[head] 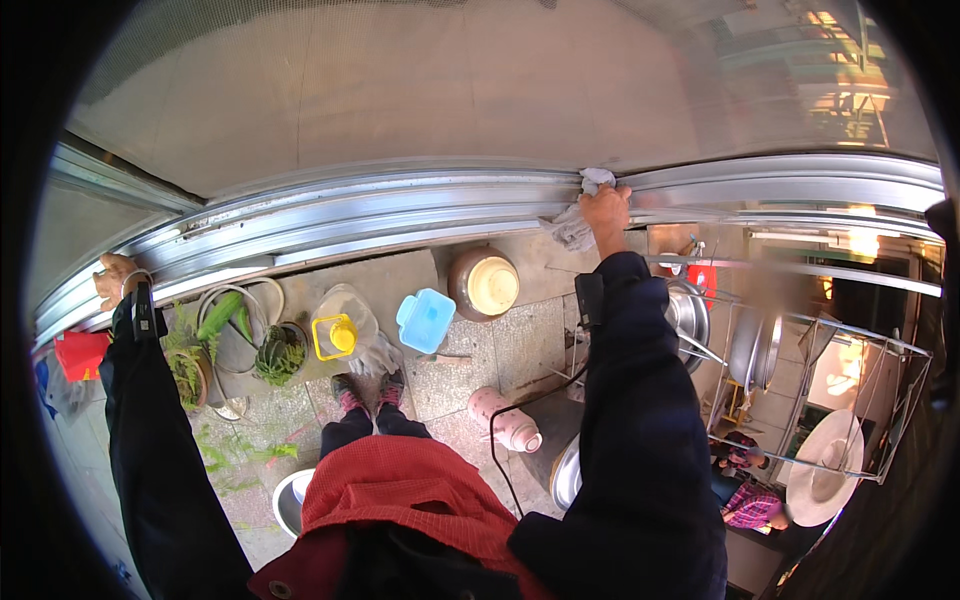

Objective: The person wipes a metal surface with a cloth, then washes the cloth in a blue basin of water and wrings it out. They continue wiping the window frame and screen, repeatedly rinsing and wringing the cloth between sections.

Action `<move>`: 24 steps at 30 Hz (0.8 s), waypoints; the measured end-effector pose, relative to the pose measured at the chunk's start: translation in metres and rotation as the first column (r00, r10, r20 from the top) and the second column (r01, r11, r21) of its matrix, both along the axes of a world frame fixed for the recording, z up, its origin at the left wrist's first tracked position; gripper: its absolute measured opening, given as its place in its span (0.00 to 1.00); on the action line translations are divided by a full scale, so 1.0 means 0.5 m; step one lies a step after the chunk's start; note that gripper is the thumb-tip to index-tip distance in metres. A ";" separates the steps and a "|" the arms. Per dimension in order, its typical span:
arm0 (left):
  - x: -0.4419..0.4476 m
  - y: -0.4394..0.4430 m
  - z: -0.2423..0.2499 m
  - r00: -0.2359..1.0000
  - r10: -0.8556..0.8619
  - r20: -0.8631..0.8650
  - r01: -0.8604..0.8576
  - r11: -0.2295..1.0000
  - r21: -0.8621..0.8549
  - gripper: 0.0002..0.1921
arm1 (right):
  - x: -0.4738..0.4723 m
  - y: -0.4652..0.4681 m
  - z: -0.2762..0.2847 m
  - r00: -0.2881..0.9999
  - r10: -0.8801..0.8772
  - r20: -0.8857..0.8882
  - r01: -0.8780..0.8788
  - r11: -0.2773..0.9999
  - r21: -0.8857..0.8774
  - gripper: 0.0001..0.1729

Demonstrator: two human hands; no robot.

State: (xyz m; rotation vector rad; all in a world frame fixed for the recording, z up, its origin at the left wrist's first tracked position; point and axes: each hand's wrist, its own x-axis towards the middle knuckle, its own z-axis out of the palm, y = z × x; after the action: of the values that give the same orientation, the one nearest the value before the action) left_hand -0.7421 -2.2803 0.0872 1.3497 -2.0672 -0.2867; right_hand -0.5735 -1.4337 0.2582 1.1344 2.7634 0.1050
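Observation:
My right hand is closed on a crumpled light grey cloth, which it presses onto the aluminium window track. Part of the cloth hangs over the track's near edge. Far to the left, my left hand grips the same frame near its corner, a bracelet at the wrist. Beyond the track stretches a window pane, with mesh along its upper left and reflections at the right.
Below the track stand potted plants, a yellow-capped jug, a blue plastic container, a brown jar and a pink thermos. To the right are a metal rack, metal basins, a straw hat and two people.

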 end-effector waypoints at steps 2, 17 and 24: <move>0.004 0.015 0.014 1.000 0.005 -0.028 -0.005 1.000 0.000 0.32 | 0.000 0.029 0.010 0.997 0.066 0.044 -0.065 0.997 -0.043 0.30; 0.011 0.049 0.018 0.998 -0.046 -0.046 0.047 0.998 0.029 0.34 | -0.020 -0.219 0.030 0.869 0.495 0.021 -0.491 0.866 -0.098 0.18; -0.001 0.031 -0.011 0.995 -0.065 -0.072 0.061 0.996 -0.060 0.33 | 0.022 -0.179 0.044 0.927 -0.028 -0.374 -0.215 0.777 -0.592 0.25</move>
State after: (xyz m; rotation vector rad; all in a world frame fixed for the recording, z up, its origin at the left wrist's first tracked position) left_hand -0.7428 -2.2648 0.0819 1.2233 -2.0434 -0.2976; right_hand -0.5626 -1.5234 0.2800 0.8810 2.7760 -1.0456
